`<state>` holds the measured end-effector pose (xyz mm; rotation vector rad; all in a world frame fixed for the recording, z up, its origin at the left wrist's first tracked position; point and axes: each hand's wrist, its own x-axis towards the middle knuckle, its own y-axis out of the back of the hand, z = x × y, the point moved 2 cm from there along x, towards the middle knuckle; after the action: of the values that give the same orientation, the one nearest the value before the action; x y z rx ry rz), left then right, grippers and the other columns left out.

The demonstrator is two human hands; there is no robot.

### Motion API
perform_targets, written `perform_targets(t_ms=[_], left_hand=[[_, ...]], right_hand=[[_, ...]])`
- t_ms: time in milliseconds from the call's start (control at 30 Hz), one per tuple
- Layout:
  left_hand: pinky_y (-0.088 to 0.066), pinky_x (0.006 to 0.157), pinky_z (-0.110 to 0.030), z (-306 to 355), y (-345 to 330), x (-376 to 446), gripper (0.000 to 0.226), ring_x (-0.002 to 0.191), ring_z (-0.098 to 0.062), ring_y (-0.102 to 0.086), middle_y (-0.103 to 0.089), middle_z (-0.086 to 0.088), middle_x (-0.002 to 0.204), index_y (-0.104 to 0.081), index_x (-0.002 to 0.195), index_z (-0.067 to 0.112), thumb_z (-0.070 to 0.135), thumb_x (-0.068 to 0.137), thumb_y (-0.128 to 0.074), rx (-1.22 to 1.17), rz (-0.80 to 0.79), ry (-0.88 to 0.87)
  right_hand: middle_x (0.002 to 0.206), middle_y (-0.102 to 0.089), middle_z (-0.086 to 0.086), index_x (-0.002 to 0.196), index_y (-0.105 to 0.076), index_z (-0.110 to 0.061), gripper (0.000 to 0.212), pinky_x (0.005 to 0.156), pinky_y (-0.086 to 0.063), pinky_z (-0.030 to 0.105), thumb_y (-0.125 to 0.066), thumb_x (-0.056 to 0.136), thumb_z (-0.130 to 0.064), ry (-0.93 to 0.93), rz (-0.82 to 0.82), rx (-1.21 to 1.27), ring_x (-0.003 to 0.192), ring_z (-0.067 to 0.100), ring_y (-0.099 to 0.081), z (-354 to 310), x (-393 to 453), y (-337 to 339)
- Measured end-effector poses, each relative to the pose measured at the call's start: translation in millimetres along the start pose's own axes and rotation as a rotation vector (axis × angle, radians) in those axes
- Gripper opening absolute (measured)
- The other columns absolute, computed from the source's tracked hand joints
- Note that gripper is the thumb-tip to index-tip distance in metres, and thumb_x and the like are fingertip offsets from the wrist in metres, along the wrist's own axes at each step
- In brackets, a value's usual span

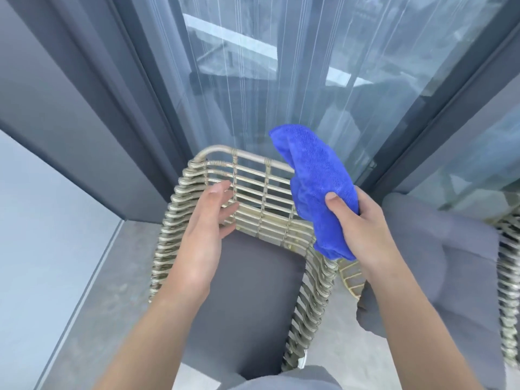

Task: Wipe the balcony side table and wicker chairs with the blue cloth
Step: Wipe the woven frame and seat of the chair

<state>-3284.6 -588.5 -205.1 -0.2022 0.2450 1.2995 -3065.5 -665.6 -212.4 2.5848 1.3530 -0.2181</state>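
The left hand (pixel 209 218) is reaching over the left side of a wicker chair (pixel 180 220), its fingers loosely spread and holding nothing, their tips lying against (or just in front of) the horizontal slats of the chair's backrest. A grey cushion (pixel 247 305) is lying on the seat below the hand, filling the space between the woven armrests. Behind the chair's back edge a glass door (pixel 267 80) is showing streaks and reflections.

Further right, the blue cloth (pixel 315 178) is hanging bunched over the right end of the backrest's top rail, and the right hand (pixel 357 218) is gripping it, thumb pressed on the front of the fabric and fingers curled behind. Under that hand a small wicker piece (pixel 350 277) is peeking out, possibly the side table, though too little is visible to be sure. At the right edge a second wicker chair (pixel 509 291) with another grey cushion (pixel 439 249) is standing blurred.
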Motion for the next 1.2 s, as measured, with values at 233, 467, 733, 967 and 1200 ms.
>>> perform_targets(t_ms=[233,467,733,967,1200], left_hand=[[-0.045,0.113,-0.042,-19,5,22,0.041,0.121,0.001,-0.062,-0.063,0.017,0.135,-0.059,0.136,0.04,0.054,0.108,-0.033,-0.047,-0.03,0.075],[-0.045,0.113,-0.043,-21,7,43,0.042,0.12,-0.003,-0.064,-0.064,0.015,0.132,-0.06,0.135,0.036,0.056,0.107,-0.036,-0.063,-0.026,0.099],[-0.045,0.113,-0.042,-35,-10,37,0.03,0.12,0.0,-0.063,-0.065,0.017,0.132,-0.063,0.122,0.045,0.058,0.103,-0.043,-0.067,0.06,0.113],[-0.043,0.115,-0.041,-67,-80,24,0.031,0.126,0.0,-0.059,-0.063,0.021,0.133,-0.06,0.13,0.044,0.053,0.101,-0.053,-0.1,0.207,0.165],[-0.043,0.092,-0.02,-105,-134,24,0.057,0.107,0.004,-0.057,-0.056,0.015,0.129,-0.044,0.147,0.032,0.042,0.096,-0.068,0.016,0.295,0.194]], right_hand=[[0.083,-0.07,-0.014,0.098,-0.07,-0.032,0.009,0.073,-0.051,0.031,-0.063,0.102,-0.027,0.047,0.043,-0.137,0.074,0.011,-0.065,10,3,-10],[0.085,-0.072,-0.012,0.1,-0.07,-0.03,0.007,0.072,-0.052,0.029,-0.064,0.101,-0.028,0.032,0.04,-0.154,0.075,0.009,-0.067,19,6,-13],[0.091,-0.071,-0.013,0.109,-0.068,-0.034,0.012,0.072,-0.048,0.025,-0.064,0.1,-0.026,0.102,-0.173,-0.402,0.082,0.009,-0.067,27,54,0],[0.101,-0.07,-0.01,0.108,-0.066,-0.036,0.013,0.072,-0.044,0.02,-0.066,0.099,-0.026,0.187,-0.522,-0.604,0.088,0.005,-0.067,36,104,33],[0.113,-0.063,-0.015,0.121,-0.067,-0.029,0.028,0.094,-0.046,0.027,-0.067,0.096,-0.016,0.352,-0.738,-0.821,0.105,0.006,-0.06,68,139,60]])
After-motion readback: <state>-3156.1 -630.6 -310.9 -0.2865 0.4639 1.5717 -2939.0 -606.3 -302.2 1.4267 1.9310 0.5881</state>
